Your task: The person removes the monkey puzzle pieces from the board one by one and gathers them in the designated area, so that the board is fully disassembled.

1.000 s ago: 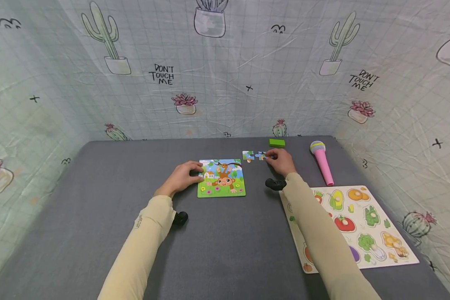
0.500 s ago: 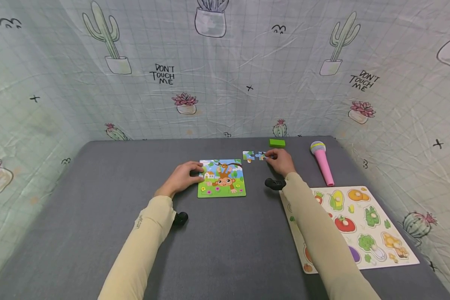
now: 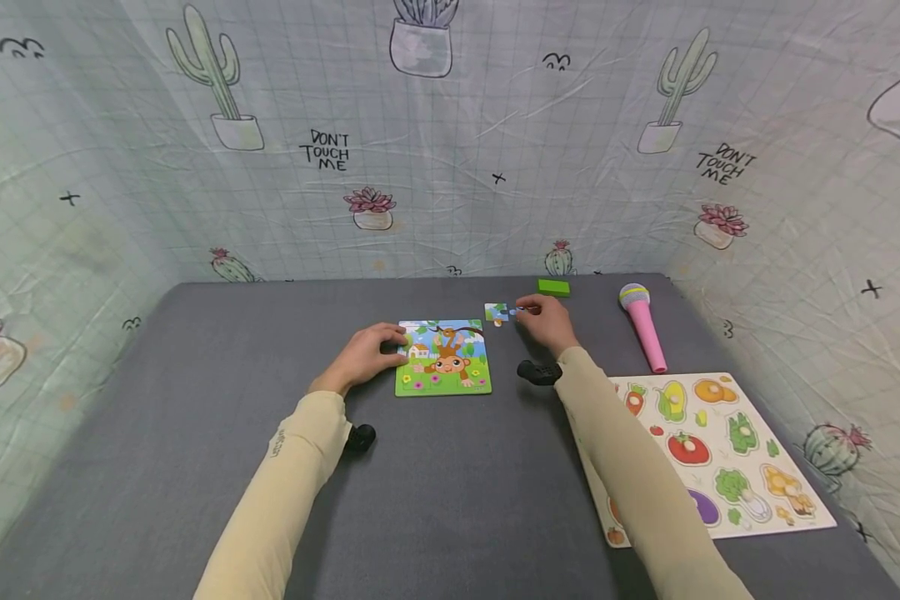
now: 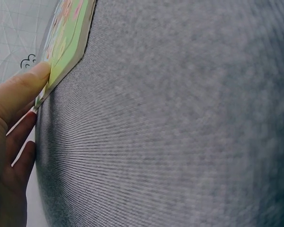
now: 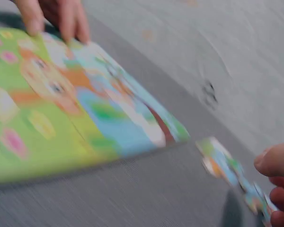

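A monkey picture puzzle board lies at the middle of the grey table. My left hand holds its left edge, the thumb pressed against the board's rim in the left wrist view. My right hand pinches a small blue puzzle piece just behind the board's far right corner. A second loose piece lies beside it on the left. In the blurred right wrist view, the board, the loose piece and the held piece at my right hand's fingertips all show.
A green block sits at the table's back edge, a pink toy microphone to its right. A vegetable peg puzzle board lies at the front right, under my right forearm. Patterned cloth walls enclose the table on three sides.
My right hand has slid a little to the left with its piece, closer to the other loose piece. My left hand and the board have stayed put.
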Tool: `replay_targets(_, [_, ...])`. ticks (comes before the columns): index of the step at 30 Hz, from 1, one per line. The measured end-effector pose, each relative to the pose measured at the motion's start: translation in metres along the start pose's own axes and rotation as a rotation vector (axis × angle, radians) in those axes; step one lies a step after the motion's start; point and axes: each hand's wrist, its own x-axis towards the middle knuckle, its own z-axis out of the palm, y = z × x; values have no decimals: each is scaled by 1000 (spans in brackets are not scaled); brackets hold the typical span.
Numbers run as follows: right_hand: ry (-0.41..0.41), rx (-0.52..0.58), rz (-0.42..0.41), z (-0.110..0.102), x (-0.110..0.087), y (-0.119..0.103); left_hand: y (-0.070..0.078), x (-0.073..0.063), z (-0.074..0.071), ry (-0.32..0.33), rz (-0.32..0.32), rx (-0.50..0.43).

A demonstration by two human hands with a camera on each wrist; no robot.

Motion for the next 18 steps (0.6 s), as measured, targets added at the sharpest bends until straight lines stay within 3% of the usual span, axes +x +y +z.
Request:
replay_targets(6, [-111,96,-4,22,-15,-27,-2,0,1,17,7,14])
replay_targets(11, [-230,140,-38,39,-28,-36,-4,-1,3,42,7,3])
replay_targets(18, [-256,132,-64,49,-29,-38,-4,0,4,52,-7,-16])
